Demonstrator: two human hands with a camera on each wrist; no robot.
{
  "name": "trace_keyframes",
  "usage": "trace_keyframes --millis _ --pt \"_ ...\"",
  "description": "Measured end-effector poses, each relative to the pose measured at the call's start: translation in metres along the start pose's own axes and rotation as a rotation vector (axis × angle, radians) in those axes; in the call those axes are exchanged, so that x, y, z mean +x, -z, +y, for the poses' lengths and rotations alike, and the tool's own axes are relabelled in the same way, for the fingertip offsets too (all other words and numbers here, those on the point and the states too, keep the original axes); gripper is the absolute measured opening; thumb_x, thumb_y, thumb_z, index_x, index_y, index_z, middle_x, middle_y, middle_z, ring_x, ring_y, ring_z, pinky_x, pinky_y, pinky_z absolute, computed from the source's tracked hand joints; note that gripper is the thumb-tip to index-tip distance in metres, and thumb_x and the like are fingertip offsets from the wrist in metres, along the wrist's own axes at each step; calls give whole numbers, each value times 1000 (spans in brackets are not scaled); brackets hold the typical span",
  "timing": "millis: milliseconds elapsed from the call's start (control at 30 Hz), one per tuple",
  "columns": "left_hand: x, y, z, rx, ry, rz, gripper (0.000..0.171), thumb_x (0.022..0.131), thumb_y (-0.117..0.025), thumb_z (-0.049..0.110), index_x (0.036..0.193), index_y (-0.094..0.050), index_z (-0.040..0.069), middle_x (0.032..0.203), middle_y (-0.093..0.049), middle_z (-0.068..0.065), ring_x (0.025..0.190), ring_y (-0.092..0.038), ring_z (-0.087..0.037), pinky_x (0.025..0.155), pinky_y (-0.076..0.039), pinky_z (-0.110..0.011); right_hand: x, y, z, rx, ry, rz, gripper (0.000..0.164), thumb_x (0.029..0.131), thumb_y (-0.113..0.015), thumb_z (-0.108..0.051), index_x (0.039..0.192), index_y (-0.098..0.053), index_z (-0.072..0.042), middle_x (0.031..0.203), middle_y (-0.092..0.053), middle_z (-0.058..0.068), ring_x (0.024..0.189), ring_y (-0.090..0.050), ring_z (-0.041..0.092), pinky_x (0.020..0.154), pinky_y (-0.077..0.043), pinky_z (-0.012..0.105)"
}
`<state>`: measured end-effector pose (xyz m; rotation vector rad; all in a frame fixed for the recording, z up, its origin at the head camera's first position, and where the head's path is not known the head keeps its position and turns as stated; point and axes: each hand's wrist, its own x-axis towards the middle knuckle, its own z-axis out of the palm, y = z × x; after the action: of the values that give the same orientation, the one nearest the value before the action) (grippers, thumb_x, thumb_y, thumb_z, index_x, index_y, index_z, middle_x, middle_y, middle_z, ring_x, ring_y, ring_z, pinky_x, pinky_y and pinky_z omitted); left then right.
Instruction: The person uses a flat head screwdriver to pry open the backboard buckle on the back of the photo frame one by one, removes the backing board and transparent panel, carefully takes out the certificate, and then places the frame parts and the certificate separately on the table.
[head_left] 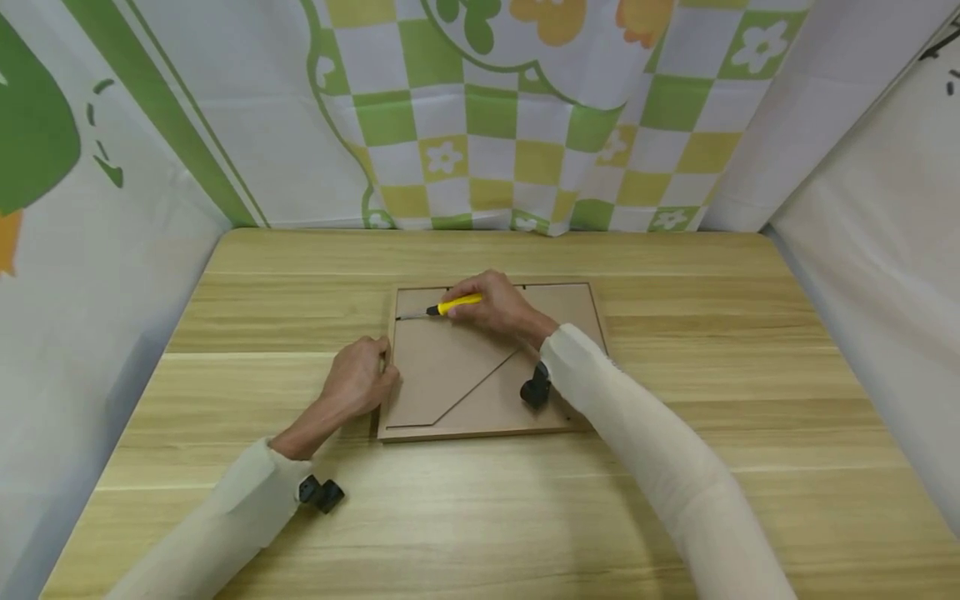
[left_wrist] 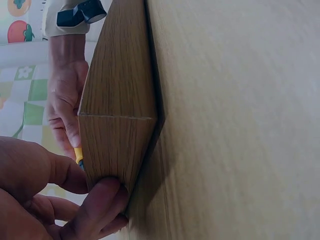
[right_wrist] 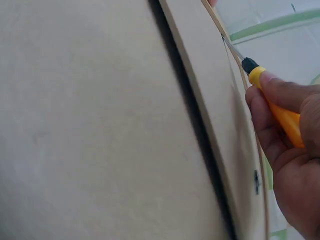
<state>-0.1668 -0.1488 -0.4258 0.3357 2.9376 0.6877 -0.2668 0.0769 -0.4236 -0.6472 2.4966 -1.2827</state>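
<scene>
A picture frame (head_left: 450,367) lies face down on the table, its brown backing board with an angled stand flap upward. My right hand (head_left: 498,307) holds a screwdriver (head_left: 459,304) with a yellow and black handle. The metal shaft slants left, its tip at a small dark tab on the frame's left edge. In the right wrist view the screwdriver (right_wrist: 280,112) sits between thumb and fingers. My left hand (head_left: 358,377) grips the frame's left side below that tab. In the left wrist view its fingers (left_wrist: 102,200) press on the wood-grained side of the frame (left_wrist: 117,85).
The wooden table (head_left: 270,325) extends around the frame on all sides. Behind it hangs a green and yellow checked curtain (head_left: 487,125). White printed sheets stand at both sides. More small dark tabs (right_wrist: 257,182) sit along the frame's edge.
</scene>
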Motion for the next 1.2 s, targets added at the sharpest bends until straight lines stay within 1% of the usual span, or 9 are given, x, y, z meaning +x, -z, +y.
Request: trace_keyframes --millis 167,267,467,633,700,833,933,1067,1200 --pt "0 0 -1 -20 7 -10 4 77 -52 4 76 -56 4 79 -58 -15 62 -48 -20 49 -37 -25 3 -5 5 235 -53 57 34 76 -75 -23 106 -68 -10 108 -67 0 91 -58 14 79 -49 25" --pt "0 0 -1 -27 -1 -7 6 78 -52 5 79 -58 3 79 -58 -15 62 -47 -20 49 -36 -25 4 -7 -1 274 -29 92 32 76 -75 -25 103 -69 -8 102 -68 1 84 -57 12 71 -48 21" --pt "0 1 -3 -27 9 -2 10 76 -52 5 83 -59 1 81 -59 -16 63 -48 -21 50 -37 -26 6 -10 -31 124 57 99 23 81 -70 -25 98 -70 -10 91 -67 2 73 -56 10 63 -49 20" --pt "1 2 -4 -47 7 -7 16 77 -52 5 89 -61 0 80 -58 -15 62 -47 -20 49 -36 -25 10 -14 -58 -78 98 92 19 83 -68 -25 96 -70 -12 85 -65 2 68 -55 11 58 -46 19" --pt "1 1 -4 -47 6 -12 14 77 -52 5 87 -61 1 80 -58 -14 62 -47 -19 49 -35 -25 11 -16 -67 -154 100 82 17 84 -67 -25 95 -70 -13 84 -65 2 68 -54 10 58 -45 17" --pt "1 1 -3 -43 12 -26 26 79 -53 7 102 -61 -4 88 -60 -18 63 -47 -20 50 -35 -25 14 -19 -81 -263 104 57 18 85 -66 -27 96 -69 -14 87 -67 1 70 -54 9 60 -43 15" --pt "0 2 -3 -33 9 -27 30 80 -53 7 105 -60 -6 90 -60 -19 65 -47 -21 51 -35 -25 14 -20 -85 -302 105 54 19 85 -66 -28 97 -69 -14 88 -68 0 71 -54 9 59 -42 14" --pt "0 3 -3 -27 7 -23 21 79 -53 8 95 -61 -3 86 -59 -18 65 -47 -21 51 -34 -26 14 -21 -88 -321 105 52 20 85 -66 -28 98 -70 -13 87 -69 0 70 -54 9 59 -42 14" --pt "0 3 -2 -31 16 -27 30 79 -53 7 105 -60 -7 92 -60 -21 66 -47 -21 51 -35 -26 12 -20 -88 -334 109 49 22 85 -65 -29 99 -69 -13 88 -69 0 71 -55 9 60 -42 14"
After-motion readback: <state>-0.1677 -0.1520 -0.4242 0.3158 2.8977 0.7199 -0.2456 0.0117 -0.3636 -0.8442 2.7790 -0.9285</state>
